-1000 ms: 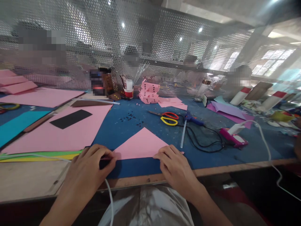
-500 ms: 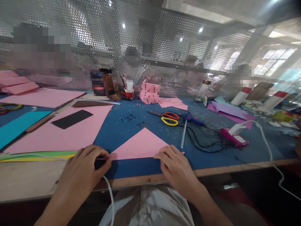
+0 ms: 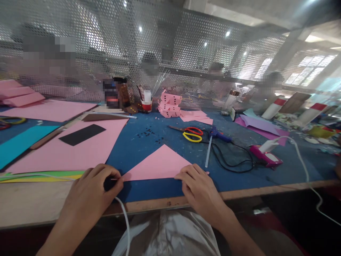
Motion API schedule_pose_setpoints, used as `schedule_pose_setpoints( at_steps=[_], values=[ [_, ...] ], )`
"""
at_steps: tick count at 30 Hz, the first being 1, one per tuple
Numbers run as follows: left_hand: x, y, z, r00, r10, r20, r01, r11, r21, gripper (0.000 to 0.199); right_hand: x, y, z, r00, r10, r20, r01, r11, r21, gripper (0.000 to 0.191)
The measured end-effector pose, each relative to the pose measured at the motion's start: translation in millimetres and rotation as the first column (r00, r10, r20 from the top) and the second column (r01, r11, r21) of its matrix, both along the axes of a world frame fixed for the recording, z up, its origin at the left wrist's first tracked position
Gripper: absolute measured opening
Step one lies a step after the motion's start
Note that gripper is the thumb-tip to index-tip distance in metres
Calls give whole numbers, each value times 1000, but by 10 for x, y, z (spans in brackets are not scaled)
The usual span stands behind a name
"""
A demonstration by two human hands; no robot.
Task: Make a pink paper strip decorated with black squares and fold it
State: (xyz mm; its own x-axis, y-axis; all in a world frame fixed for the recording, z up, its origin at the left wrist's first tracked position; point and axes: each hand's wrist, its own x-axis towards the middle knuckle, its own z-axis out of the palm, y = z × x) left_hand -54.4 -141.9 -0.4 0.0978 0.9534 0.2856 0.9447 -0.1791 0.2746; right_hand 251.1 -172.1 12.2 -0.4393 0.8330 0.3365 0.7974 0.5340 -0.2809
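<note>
A pink sheet of paper, folded to a triangle, lies on the blue table top in front of me with its peak pointing away. At its left corner my left hand is closed, thumb and forefinger pinching the tip. My right hand rests on the right corner, its bent fingers together and pressing the folded edge down. The fingers partly cover both corners. Beyond the peak lie small black paper dots and scissors with red and yellow handles.
A blue glue gun with its cord lies at right, near a magenta power adapter. Large pink sheets and a black paper strip are at left. Behind stands a dotted pink paper piece by a perforated metal screen.
My left hand has slid slightly left at the paper's corner. My right hand and the folded sheet stay almost in place.
</note>
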Motion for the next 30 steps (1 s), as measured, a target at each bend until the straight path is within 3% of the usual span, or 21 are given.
schedule_pose_setpoints(
  at_steps=[22,30],
  values=[
    [-78,3,-11,996,57,67,-56,998,-4,14,-4,-9,0,1000,0,-25,1,1000,13,30],
    [-144,-23,3,986,96,134,-93,995,-24,20,-11,-11,-2,999,-7,-36,8,1000,11,33]
  ],
)
